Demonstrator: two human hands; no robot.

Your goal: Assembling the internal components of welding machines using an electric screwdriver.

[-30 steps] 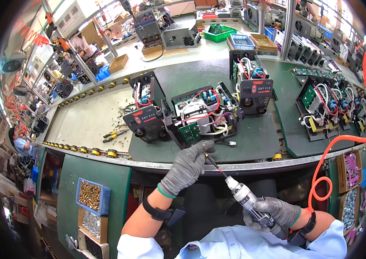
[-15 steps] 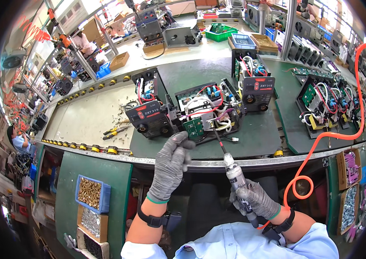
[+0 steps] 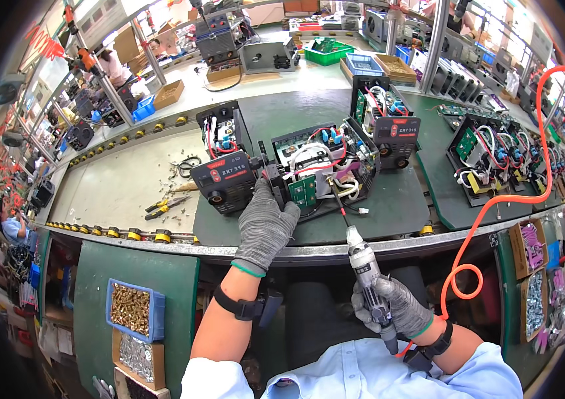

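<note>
My right hand (image 3: 397, 307), in a grey glove, is wrapped around a pneumatic screwdriver (image 3: 366, 269). Its long bit points up and away, with the tip at the front of an uncased machine unit (image 3: 322, 159) full of red and white wires. A small green circuit board (image 3: 303, 191) stands at that unit's front. My gloved left hand (image 3: 268, 229) has its fingers closed on a black panel (image 3: 274, 181) at the unit's left side. Just left of these fingers is another unit with a black front panel (image 3: 226, 176). Part of my left fingertips is hidden behind the panel.
A third unit (image 3: 395, 143) stands behind at right, with several more boards (image 3: 495, 153) further right. An orange air hose (image 3: 475, 229) loops beside my right arm. Yellow-handled pliers (image 3: 163, 209) lie at left. A blue bin of brass fittings (image 3: 135, 309) sits lower left.
My left hand has moved forward from in front of the unit and closed on the black panel at its left side. The screwdriver keeps its bit at the unit's front.
</note>
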